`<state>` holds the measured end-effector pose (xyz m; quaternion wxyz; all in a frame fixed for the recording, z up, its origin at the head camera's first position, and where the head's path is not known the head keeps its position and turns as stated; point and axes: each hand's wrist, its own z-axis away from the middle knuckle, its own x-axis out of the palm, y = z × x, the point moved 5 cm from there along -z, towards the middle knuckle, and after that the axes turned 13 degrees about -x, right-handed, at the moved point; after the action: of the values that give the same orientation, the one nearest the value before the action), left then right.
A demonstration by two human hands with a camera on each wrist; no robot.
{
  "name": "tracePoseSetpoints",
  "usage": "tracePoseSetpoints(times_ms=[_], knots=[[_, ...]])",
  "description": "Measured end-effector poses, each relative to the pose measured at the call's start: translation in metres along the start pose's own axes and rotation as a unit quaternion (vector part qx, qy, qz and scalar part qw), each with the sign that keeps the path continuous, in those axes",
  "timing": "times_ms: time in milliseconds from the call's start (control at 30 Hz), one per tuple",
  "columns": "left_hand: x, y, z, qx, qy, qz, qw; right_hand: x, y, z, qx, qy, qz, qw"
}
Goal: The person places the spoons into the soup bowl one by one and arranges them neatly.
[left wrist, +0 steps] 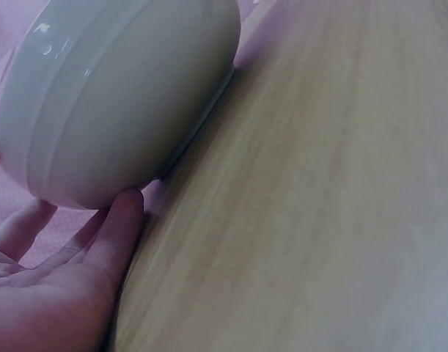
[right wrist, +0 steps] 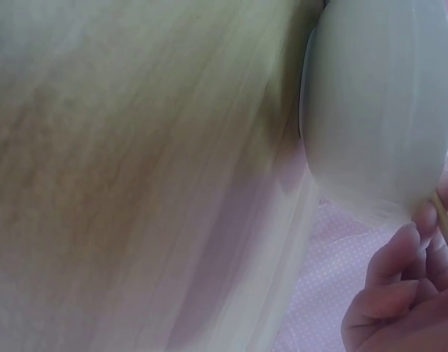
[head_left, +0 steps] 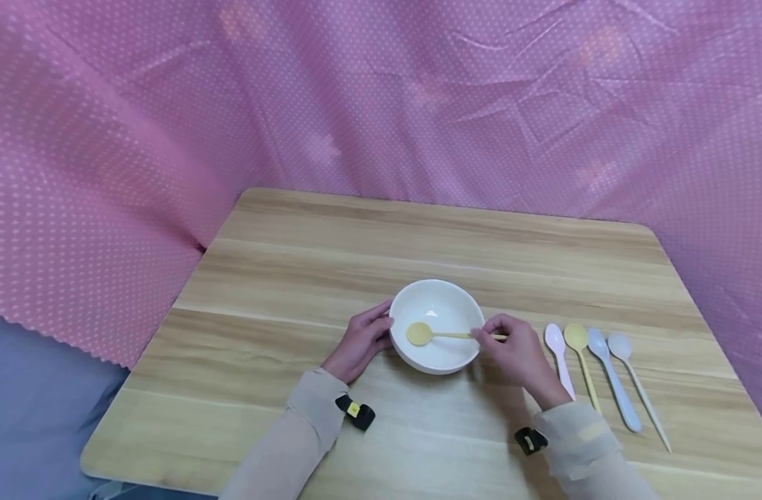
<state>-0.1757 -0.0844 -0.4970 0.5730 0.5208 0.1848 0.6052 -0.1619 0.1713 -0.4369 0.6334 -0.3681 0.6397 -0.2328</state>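
A white bowl stands upright on the wooden table. At its left side my left hand holds it, the thumb near the rim and the fingers against the outer wall; the left wrist view shows fingertips touching low on the bowl. My right hand pinches the thin handle of a yellow spoon at the bowl's right rim. The round head of that spoon is over the bowl's inside; whether it touches the bottom I cannot tell. In the right wrist view the handle sticks out past the fingers.
Right of my right hand lie several spoons side by side: a pale pink spoon, another yellow spoon, a blue spoon and a whitish spoon. Pink dotted cloth hangs behind the table.
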Motion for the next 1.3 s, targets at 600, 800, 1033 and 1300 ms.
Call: tracePoseSetpoints(times_ms=[600, 800, 1033, 1300], knots=[[0.001, 0.004, -0.001, 0.011, 0.001, 0.0, 0.9999, -0.015, -0.003, 0.007, -0.01, 0.006, 0.026, 0.9996], [0.002, 0.001, -0.002, 0.001, 0.003, -0.002, 1.0, -0.029, -0.001, 0.019, -0.028, 0.031, 0.051, 0.9978], [-0.001, 0.0, 0.0, 0.002, 0.007, 0.0, 1.0, -0.044, 0.006, 0.032, -0.015, 0.027, 0.07, 0.9971], [0.002, 0.001, -0.002, 0.005, -0.003, 0.003, 1.0, -0.062, 0.023, 0.047, -0.019, 0.021, 0.117, 0.9927]])
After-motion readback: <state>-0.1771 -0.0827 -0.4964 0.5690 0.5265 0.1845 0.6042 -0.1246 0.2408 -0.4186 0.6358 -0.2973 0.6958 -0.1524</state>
